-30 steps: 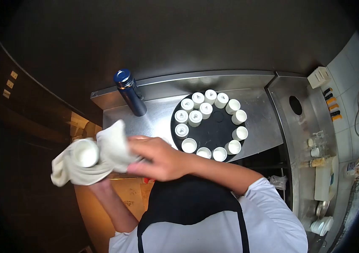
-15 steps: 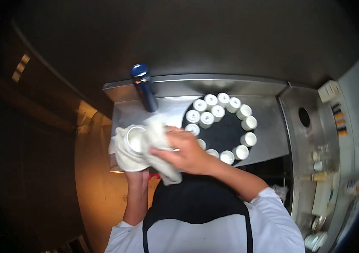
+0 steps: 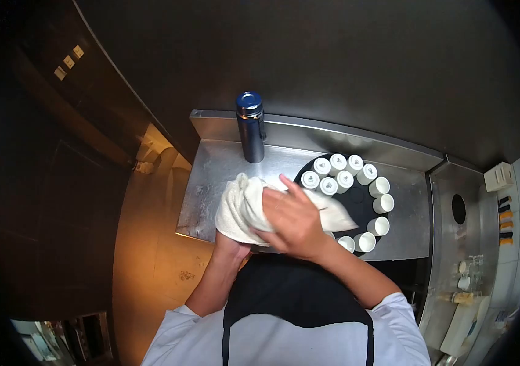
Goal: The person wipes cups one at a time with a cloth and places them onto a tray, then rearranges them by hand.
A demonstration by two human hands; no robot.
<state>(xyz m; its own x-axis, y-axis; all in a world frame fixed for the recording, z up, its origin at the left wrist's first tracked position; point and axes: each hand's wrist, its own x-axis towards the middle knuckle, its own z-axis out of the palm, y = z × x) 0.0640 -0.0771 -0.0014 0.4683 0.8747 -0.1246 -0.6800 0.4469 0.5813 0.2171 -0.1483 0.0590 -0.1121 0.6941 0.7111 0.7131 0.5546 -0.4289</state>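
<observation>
A white cloth (image 3: 238, 207) is wrapped over my left hand (image 3: 233, 245), whose fingers are hidden beneath it. Within its folds the left hand grips a white cup; the cup showed a moment ago and is now covered. My right hand (image 3: 296, 222) presses on the cloth from the right, thumb raised and fingers slightly blurred, with cloth gripped under them. A loose end of the cloth flares out to the right over the round black tray (image 3: 364, 210). Several white cups stand in a ring on that tray, some bottom up, such as this cup (image 3: 328, 185).
A dark blue flask (image 3: 251, 131) stands upright at the back of the steel counter (image 3: 208, 183). A raised steel edge runs behind it. On the right are a steel worktop with a round hole (image 3: 459, 209) and a rack of small glassware (image 3: 470, 268).
The view has shifted, so the counter appears farther right. My right hand has moved over the cloth-wrapped cup, whose open mouth was visible before and is now hidden.
</observation>
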